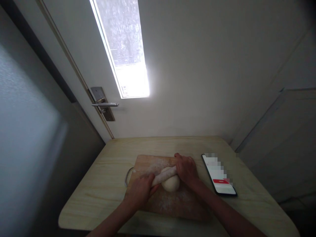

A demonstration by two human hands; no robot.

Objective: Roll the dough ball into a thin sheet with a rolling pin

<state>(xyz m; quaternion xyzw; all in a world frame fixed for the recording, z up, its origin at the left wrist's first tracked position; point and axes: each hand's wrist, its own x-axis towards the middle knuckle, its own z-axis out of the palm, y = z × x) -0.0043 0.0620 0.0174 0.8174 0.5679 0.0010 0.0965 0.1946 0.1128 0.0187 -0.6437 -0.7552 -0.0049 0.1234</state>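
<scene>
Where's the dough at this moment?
In the head view, low and just right of centre, the dough sits on the cutting board, under the rolling pin held between the left hand and right hand.

"See the ends of the pin?"
"No, left hand and right hand cover them; the pin hides some dough."
"The phone?"
"Partly blurred. The window is cut off above."

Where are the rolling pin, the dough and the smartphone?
Rolling pin [164, 175], head view: middle of its barrel.
Dough [171, 184], head view: its near side.
Smartphone [217, 173], head view: its lit screen.
</scene>
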